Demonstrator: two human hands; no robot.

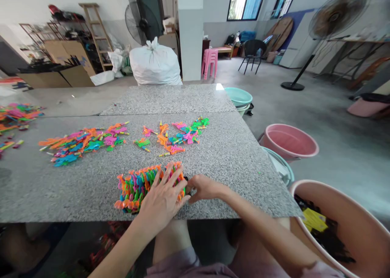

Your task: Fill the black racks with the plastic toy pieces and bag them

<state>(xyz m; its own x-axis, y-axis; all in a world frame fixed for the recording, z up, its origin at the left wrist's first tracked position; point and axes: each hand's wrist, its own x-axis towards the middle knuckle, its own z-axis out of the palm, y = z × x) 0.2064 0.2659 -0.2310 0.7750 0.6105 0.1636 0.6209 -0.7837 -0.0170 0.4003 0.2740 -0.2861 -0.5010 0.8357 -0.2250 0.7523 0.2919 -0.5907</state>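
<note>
In front of me a packed row of small coloured plastic toys (134, 190) in orange, green, pink and blue lies near the table's front edge. My left hand (163, 198) rests palm down over its right part, fingers stretched out and slightly spread. At the right end of the row, my right hand (202, 187) is closed, thumb and fingers pinched together. A small black piece (187, 179) shows by its fingertips; what exactly the fingers hold is hidden. Behind the row lie loose toys (190, 136) of the same kind, with a larger pile (87, 142) to the left.
The speckled stone table (231, 180) ends close to my lap. More toys (18, 113) lie at the far left. To the right stand a pink tub (291, 142) and a large tub (359, 221) with dark items and something yellow. A white sack (155, 64) stands behind the table.
</note>
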